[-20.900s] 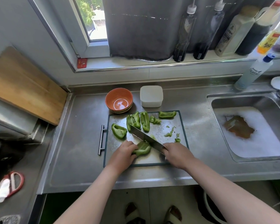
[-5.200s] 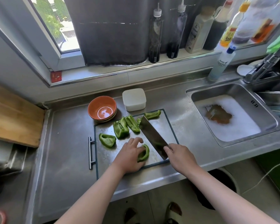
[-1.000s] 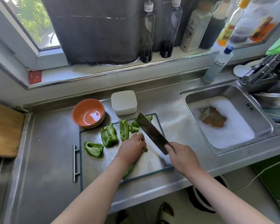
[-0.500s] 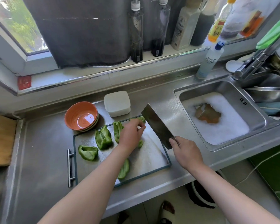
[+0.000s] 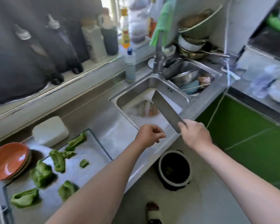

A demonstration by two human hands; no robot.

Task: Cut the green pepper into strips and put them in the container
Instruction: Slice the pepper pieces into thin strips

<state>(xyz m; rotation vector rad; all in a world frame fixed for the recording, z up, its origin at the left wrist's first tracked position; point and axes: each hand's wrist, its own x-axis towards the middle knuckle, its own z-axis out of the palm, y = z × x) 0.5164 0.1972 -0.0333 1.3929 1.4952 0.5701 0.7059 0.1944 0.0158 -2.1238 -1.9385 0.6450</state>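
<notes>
- Sink [image 5: 132,92]: your right hand [image 5: 196,135] grips the cleaver [image 5: 167,111] by its handle, with the blade angled up over the basin. Keep the edge turned away from your other hand, which hovers just beside it.
- Cutting board [image 5: 94,152]: it lies well to your left on the counter. Carry the blade to it low and level, never swung across your forearm.
- Bin [image 5: 159,167]: it stands on the floor below the counter edge. This looks like a pause to discard trimmings; if so, drop them straight down.
- Container [image 5: 50,131]: it sits just behind the board and appears closed. Open it before you gather any strips.
- Green pepper pieces [image 5: 57,160]: all lie on the board as broad chunks, and none is strip-width yet. Lay each one skin-down and slice it lengthwise.
- Left hand [image 5: 149,135]: the fingers are curled, with the thumb meeting the fingertips, over the counter edge. Blur hides whether it pinches a scrap. Empty it before you steady the next piece.
</notes>
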